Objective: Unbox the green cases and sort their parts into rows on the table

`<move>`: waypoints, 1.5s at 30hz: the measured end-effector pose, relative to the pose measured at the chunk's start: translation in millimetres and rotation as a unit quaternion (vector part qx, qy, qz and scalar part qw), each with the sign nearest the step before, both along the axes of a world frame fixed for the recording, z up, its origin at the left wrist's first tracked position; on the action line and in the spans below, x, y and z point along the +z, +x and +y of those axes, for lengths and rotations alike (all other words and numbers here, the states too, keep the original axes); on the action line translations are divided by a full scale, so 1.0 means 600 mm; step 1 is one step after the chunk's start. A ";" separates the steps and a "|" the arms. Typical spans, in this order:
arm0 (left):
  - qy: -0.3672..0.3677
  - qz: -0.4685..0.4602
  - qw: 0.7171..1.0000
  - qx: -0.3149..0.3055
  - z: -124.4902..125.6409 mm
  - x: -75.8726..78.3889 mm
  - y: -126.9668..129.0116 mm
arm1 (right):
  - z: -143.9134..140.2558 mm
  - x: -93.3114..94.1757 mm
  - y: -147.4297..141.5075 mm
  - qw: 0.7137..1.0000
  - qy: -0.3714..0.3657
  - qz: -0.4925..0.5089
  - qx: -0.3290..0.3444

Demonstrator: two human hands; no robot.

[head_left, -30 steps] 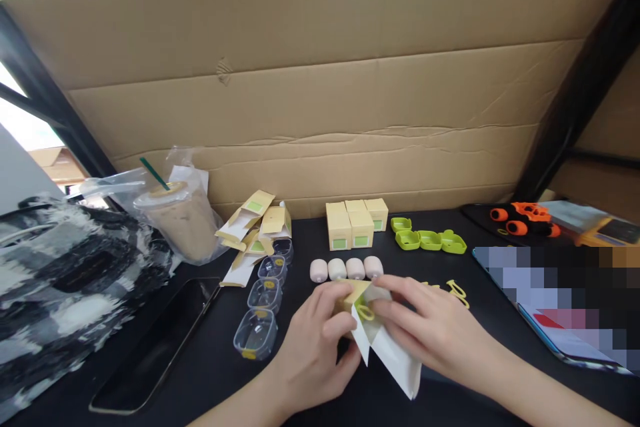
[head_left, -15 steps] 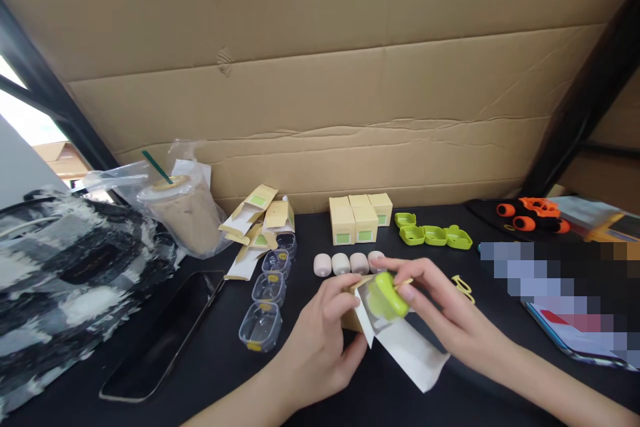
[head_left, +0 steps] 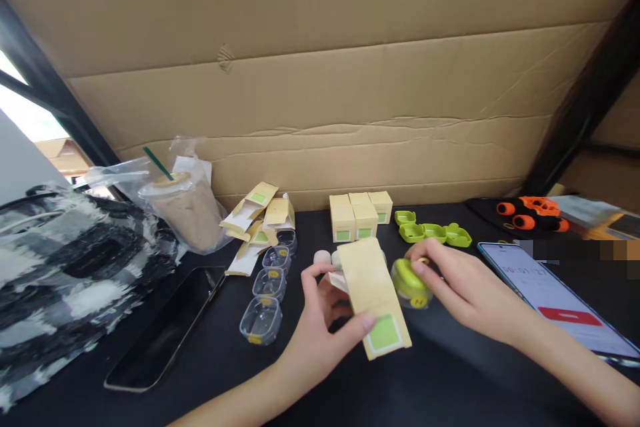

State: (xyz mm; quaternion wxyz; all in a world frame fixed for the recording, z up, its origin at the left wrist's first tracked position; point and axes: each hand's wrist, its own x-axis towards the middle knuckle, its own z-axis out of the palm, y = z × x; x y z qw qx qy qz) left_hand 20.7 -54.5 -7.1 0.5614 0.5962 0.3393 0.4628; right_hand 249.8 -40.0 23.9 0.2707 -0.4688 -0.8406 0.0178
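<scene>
In the head view, a flattened yellow carton (head_left: 373,300) is pinched between thumb and fingers of the left hand (head_left: 320,333) above the black table (head_left: 450,373). Just beside it, a green case (head_left: 407,280) is gripped by the curled right hand (head_left: 460,287).

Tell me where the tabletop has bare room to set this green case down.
Bare black table lies in front of the right hand, bordered by the lit phone. Another bare strip runs between the dark phone and the left hand. The back is crowded: clear cases, flattened cartons, small boxes, green trays.
</scene>
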 end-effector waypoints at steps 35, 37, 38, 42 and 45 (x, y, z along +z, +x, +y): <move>-0.296 -0.203 0.930 -0.075 0.013 0.020 0.000 | -0.033 -0.018 -0.051 0.896 0.392 -0.110 0.174; -0.296 -0.207 0.929 -0.077 0.014 0.018 -0.001 | -0.033 -0.021 -0.050 0.897 0.390 -0.111 0.175; -0.299 -0.211 0.927 -0.079 0.015 0.017 -0.001 | -0.033 -0.022 -0.049 0.898 0.390 -0.109 0.174; -0.344 -0.233 0.905 -0.091 0.016 0.020 0.000 | -0.032 -0.028 -0.042 0.889 0.404 -0.101 0.192; -0.347 -0.241 0.902 -0.089 0.013 0.024 0.001 | -0.028 -0.030 -0.041 0.890 0.403 -0.105 0.185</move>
